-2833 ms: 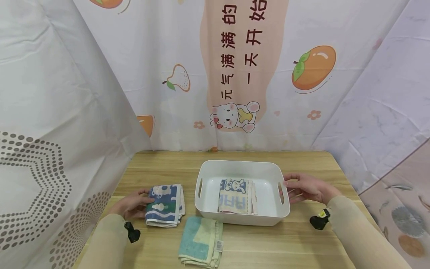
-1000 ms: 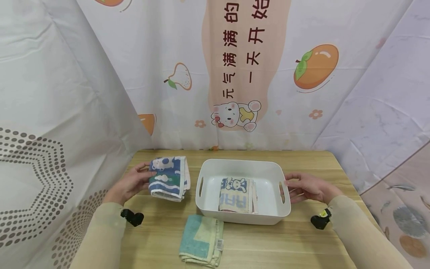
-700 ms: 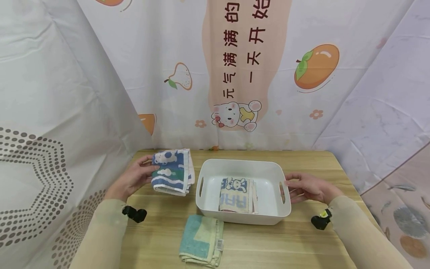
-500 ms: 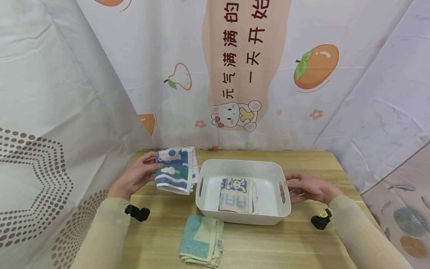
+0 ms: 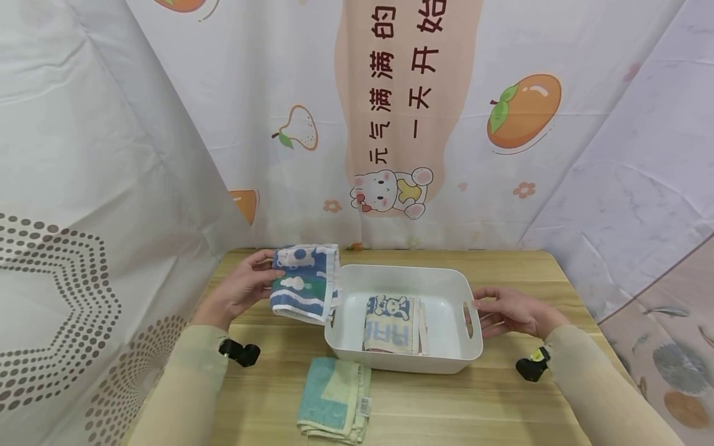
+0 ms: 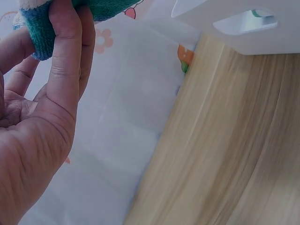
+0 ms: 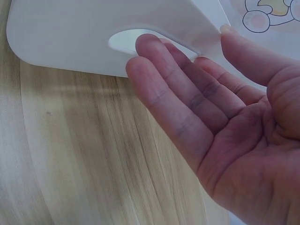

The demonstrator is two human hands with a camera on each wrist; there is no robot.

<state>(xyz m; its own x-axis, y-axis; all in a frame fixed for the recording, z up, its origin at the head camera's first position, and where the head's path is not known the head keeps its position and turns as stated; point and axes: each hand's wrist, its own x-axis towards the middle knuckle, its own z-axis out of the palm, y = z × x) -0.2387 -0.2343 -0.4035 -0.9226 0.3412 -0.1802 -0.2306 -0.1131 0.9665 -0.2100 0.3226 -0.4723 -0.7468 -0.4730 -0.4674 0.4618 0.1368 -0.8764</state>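
Note:
My left hand (image 5: 248, 284) pinches the left edge of a folded blue, green and white towel (image 5: 301, 286), which hangs in the air with its right side over the left rim of a white plastic basket (image 5: 401, 361). In the left wrist view a green part of this towel (image 6: 43, 30) shows between the fingers. Inside the basket lies another folded towel (image 5: 390, 328), cream and blue with a bear on it. At the basket's right handle hole my right hand (image 5: 510, 311) touches the wall with nearly straight fingers (image 7: 168, 108), its thumb at the rim.
A folded teal and pale yellow towel (image 5: 329, 396) with a white label lies in front of the basket. The wooden table (image 5: 446, 409) ends at a printed curtain (image 5: 279, 204) behind. More cloth hangs at both sides.
My left hand has lifted the blue, green and white towel from the table's left side, moved it away from me, then rightwards to the basket. My right hand and the basket stay put.

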